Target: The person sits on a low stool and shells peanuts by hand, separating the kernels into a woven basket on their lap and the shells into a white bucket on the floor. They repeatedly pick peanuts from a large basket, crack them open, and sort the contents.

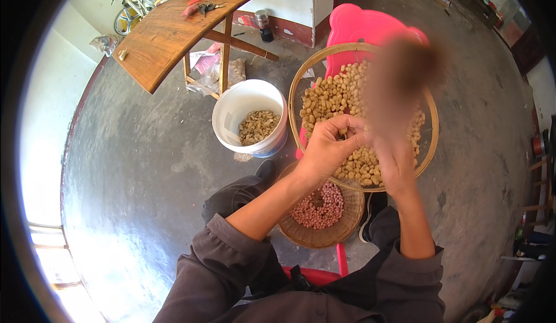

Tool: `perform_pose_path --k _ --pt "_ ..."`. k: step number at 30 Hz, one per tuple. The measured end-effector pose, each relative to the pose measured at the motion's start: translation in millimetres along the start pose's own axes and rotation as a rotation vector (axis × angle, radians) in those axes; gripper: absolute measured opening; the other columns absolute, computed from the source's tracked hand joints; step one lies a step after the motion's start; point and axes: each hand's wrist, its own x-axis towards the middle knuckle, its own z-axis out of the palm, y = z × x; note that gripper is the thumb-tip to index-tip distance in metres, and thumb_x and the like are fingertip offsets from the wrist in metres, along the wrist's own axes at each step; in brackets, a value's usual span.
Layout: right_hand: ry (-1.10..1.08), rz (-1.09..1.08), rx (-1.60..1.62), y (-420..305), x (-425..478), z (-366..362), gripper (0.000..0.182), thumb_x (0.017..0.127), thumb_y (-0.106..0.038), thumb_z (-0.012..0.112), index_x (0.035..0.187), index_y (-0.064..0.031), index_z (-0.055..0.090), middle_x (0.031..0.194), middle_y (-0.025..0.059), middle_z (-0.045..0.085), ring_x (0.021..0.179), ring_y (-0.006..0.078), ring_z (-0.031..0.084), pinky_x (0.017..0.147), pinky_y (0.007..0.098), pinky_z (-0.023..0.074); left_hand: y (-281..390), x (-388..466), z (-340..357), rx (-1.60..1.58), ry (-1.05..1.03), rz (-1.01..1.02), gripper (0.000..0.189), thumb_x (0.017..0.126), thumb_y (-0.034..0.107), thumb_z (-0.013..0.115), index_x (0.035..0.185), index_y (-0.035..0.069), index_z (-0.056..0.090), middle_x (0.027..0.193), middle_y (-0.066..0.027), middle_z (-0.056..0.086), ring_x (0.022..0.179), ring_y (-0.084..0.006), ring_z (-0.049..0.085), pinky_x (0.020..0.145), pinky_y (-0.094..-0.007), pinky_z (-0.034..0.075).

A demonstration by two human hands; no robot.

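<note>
My left hand [328, 147] is bent over a round bamboo-rimmed sieve [429, 149], its thumb and forefinger pinched together. A small brown peanut [343, 132] shows within the curl of its fingers. Against those fingertips rests my right hand [394, 162]; a brown blur covers its upper part, so its fingertips are hidden. Unshelled peanuts [328, 95] fill much of the sieve, which sits on a pink plastic chair [358, 21]. Below it, between my feet, a woven basket [304, 236] contains pink peanut kernels [319, 214].
Left of the sieve stands a white plastic bucket [226, 118] with peanut shells [259, 127] inside. A wooden table [186, 32] rises beyond it, with plastic bags [213, 69] under its near end. By the wall is a flask [263, 25]. A bicycle [134, 8] leans at the back left.
</note>
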Motion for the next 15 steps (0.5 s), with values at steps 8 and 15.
perform_pose_path --k 8,15 --pt "-0.014 -0.243 -0.276 -5.4 2.1 2.5 0.013 0.088 -0.010 0.045 0.081 0.0011 0.049 0.072 0.0169 0.048 0.067 0.0338 0.049 0.061 0.0426 0.0368 5.9 -4.6 0.0 -0.114 0.021 -0.207 0.020 0.088 0.019 0.067 0.102 0.006 0.064 0.080 0.0044 0.059 0.060 0.0017 0.041 0.049 -0.0153 0.030" --pt "-0.013 -0.157 -0.216 -10.1 1.3 4.7 0.012 0.087 -0.009 0.049 0.081 0.0014 0.050 0.070 0.0140 0.047 0.062 0.0285 0.047 0.058 0.0386 0.0370 8.2 -1.9 4.3 -0.089 0.004 -0.027 0.013 0.089 0.018 0.065 0.094 0.007 0.061 0.083 0.0044 0.059 0.062 0.0014 0.041 0.051 -0.0159 0.030"
